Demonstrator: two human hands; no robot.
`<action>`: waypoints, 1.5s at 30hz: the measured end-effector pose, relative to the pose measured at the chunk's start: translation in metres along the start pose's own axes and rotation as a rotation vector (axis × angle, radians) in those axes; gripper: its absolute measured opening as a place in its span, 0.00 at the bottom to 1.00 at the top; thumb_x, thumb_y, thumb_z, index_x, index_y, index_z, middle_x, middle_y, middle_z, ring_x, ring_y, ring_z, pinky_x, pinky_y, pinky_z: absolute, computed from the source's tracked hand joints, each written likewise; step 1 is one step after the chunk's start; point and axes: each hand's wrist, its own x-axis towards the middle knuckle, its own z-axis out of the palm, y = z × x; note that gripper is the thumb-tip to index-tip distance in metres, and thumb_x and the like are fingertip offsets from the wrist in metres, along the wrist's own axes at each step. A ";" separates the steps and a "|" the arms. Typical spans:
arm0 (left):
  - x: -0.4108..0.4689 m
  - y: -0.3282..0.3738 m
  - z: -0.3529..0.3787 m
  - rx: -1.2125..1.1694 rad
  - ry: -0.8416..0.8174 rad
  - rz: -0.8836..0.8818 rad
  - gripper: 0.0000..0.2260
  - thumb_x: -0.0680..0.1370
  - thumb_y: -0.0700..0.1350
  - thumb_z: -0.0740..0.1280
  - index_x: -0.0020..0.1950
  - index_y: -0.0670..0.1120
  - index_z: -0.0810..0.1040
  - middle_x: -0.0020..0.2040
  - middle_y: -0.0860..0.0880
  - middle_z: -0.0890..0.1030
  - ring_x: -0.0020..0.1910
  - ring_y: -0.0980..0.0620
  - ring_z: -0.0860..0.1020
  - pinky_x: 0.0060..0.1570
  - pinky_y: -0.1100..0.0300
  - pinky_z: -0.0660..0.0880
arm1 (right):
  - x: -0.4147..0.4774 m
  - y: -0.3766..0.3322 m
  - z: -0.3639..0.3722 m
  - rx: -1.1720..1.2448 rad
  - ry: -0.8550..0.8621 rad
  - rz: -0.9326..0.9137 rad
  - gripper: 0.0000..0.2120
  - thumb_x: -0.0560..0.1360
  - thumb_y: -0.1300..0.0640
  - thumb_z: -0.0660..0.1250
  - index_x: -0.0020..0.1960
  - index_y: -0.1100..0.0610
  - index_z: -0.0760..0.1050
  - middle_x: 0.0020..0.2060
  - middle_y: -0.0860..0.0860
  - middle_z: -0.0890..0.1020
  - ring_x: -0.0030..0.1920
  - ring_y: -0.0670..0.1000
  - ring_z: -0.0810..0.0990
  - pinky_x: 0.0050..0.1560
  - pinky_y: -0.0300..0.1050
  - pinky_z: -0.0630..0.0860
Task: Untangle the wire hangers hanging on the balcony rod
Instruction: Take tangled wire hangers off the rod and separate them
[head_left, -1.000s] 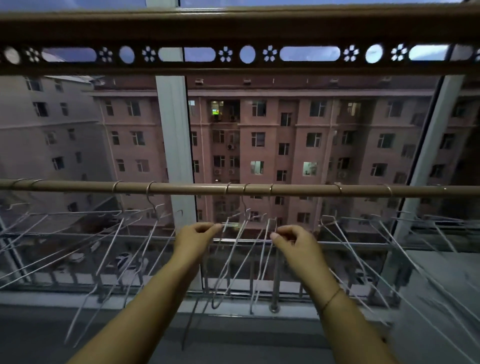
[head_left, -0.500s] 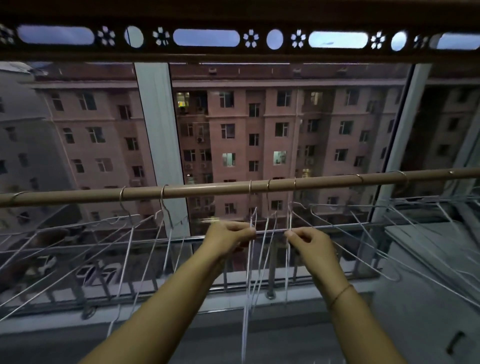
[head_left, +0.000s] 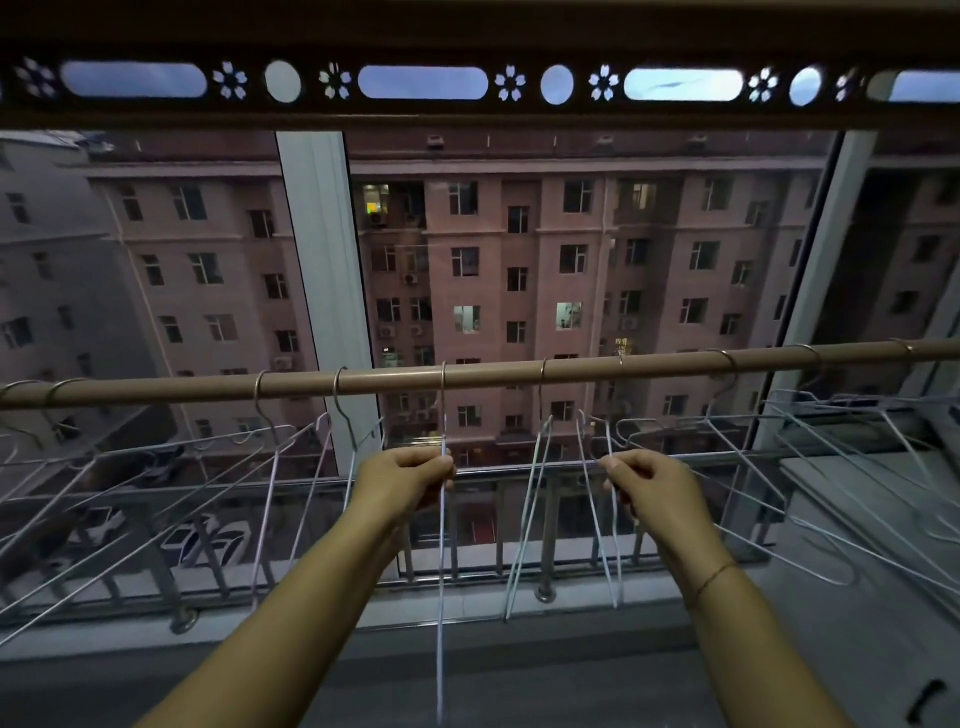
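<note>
- Left hand (head_left: 402, 480) pinched on 1 edge-on hanger (head_left: 442, 545) hooked over the balcony rod (head_left: 488, 375); right hand (head_left: 652, 480) closed on the wire of the middle cluster (head_left: 587, 493) just beside it.
- Risk, as a judgement: pulling apart while wires cross could lift a hook off the rod or bend the thin wire.
- More hangers fanned left (head_left: 171, 483) and piled right (head_left: 857, 441), overlapping, likely to snag.
- No containers in view.
</note>
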 end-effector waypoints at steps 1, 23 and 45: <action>0.000 0.000 0.001 -0.001 0.002 0.001 0.07 0.75 0.37 0.68 0.39 0.46 0.81 0.39 0.45 0.83 0.38 0.51 0.80 0.34 0.65 0.75 | 0.001 0.000 0.000 -0.005 -0.003 -0.002 0.10 0.76 0.57 0.64 0.41 0.61 0.81 0.35 0.61 0.81 0.31 0.52 0.72 0.32 0.43 0.70; 0.001 0.000 0.014 0.027 0.038 0.022 0.04 0.75 0.39 0.69 0.44 0.45 0.82 0.44 0.46 0.83 0.44 0.49 0.81 0.42 0.62 0.77 | 0.014 0.009 -0.014 0.009 0.045 -0.008 0.10 0.75 0.58 0.65 0.37 0.58 0.79 0.33 0.54 0.80 0.37 0.51 0.77 0.39 0.43 0.71; -0.029 0.013 -0.240 0.127 0.292 0.247 0.08 0.75 0.42 0.69 0.53 0.47 0.82 0.47 0.50 0.84 0.47 0.54 0.81 0.46 0.62 0.77 | -0.114 -0.131 0.171 0.010 0.026 -0.327 0.06 0.74 0.57 0.66 0.50 0.47 0.73 0.40 0.44 0.77 0.39 0.39 0.75 0.33 0.29 0.70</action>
